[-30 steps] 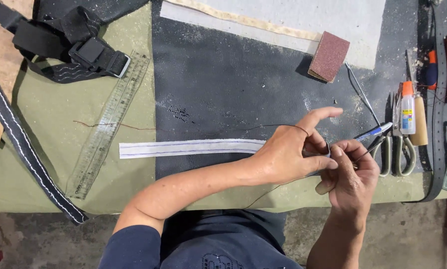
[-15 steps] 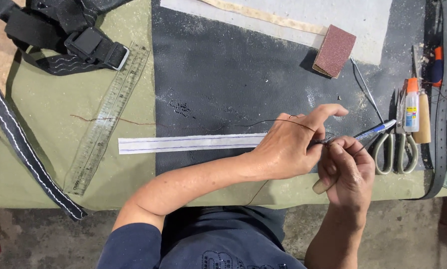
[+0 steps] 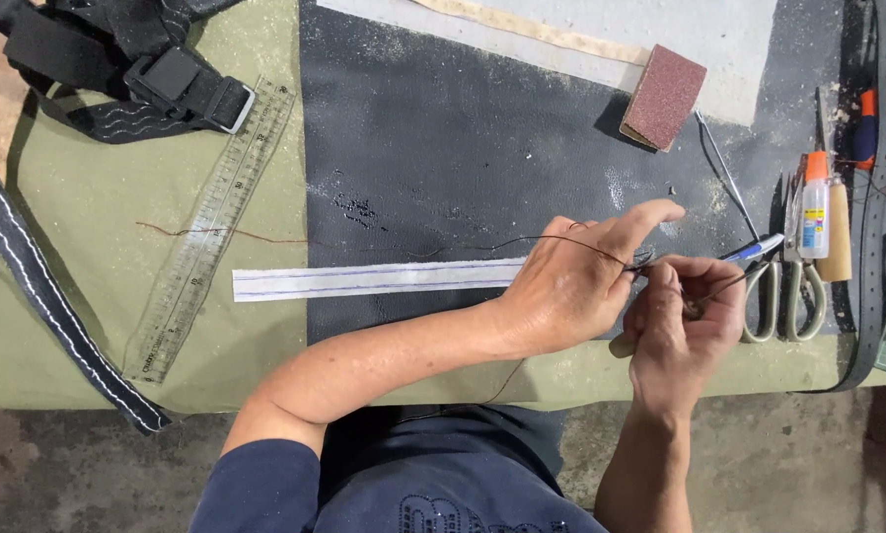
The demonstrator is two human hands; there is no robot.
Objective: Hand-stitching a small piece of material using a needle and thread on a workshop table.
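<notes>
— Looking down at the bench: what are the hands busy with?

— A thin dark brown thread. It runs limp and wavy from the olive canvas cover, across the black leather sheet, up to the left hand. That hand pinches it near the thumb, with the index finger stretched out straight and pointing right.

— And the right hand?

— Curled closed, fingertips pressed together on the thread's end, just beside the left thumb. Whether a needle sits in that pinch I cannot tell; it is too small. Both hands meet over the front edge of the leather, forearms coming up from the bottom, the left one angled across the body.

— What lies under them?

— A long flat white strap with fine blue stitch lines along its edges, lying straight and level; its right end goes under the left hand.

— Other materials?

— A clear plastic ruler lies slanted on the canvas. A black webbing strap with a plastic buckle sits top left, and a dark stitched belt slants along the left edge. A reddish sanding block, gritty on its face, rests on a pale sheet. Metal scissors lie to the right of the hands, near a small white glue bottle with an orange cap. A blue pen pokes out just beyond the right hand.
</notes>
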